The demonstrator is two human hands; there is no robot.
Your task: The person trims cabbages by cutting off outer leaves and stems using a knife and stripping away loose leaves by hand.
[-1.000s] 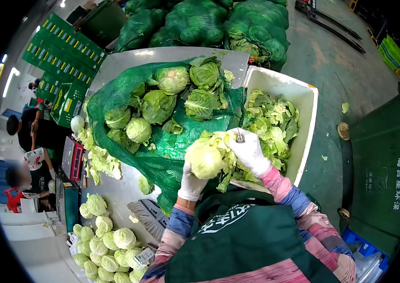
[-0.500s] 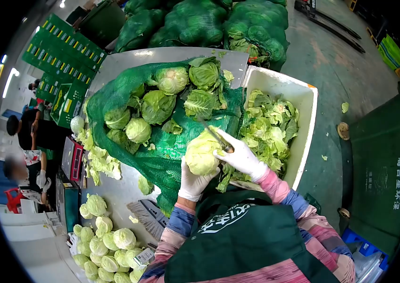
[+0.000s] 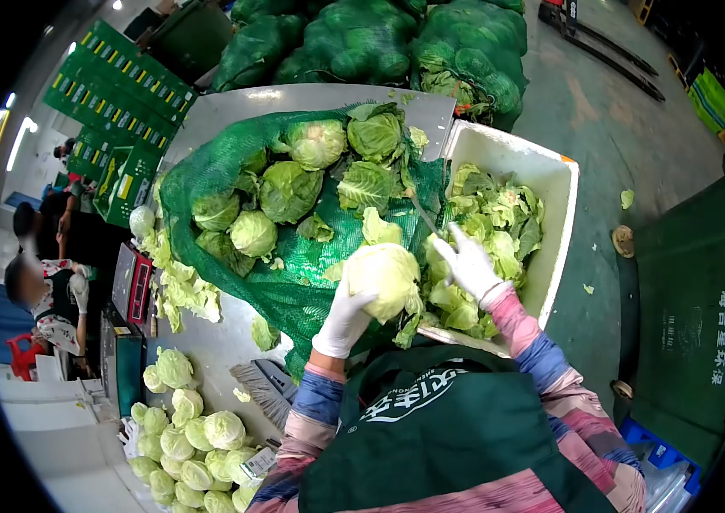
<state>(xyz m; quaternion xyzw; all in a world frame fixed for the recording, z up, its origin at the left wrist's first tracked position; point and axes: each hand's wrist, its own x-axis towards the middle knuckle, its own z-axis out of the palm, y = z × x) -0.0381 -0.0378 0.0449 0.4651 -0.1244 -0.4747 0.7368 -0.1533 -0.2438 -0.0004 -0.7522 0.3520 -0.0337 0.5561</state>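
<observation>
My left hand point(image 3: 341, 318), in a white glove, grips a pale green cabbage point(image 3: 388, 278) from its left side. A loose leaf stands up from the top of this cabbage. My right hand point(image 3: 472, 267), also gloved, is closed on a knife point(image 3: 425, 214), with the blade pointing up and left, apart from the cabbage. Just beyond my hands, a green mesh bag point(image 3: 193, 184) lies spread on the table with several cabbages point(image 3: 291, 191) on it. Near my right hand stands a white foam box point(image 3: 561, 227) holding cabbage leaves point(image 3: 499, 231).
Trimmed cabbages point(image 3: 195, 445) are piled at lower left, near a brush point(image 3: 261, 389). A red scale point(image 3: 133, 286) stands at the left, with people beyond it. Full mesh sacks point(image 3: 358, 47) sit behind the table. A large green bin point(image 3: 692, 282) stands at right.
My right hand has moved right with the knife, away from the cabbage. The cabbage has turned in my left hand and shifted slightly right, with a leaf now raised from it.
</observation>
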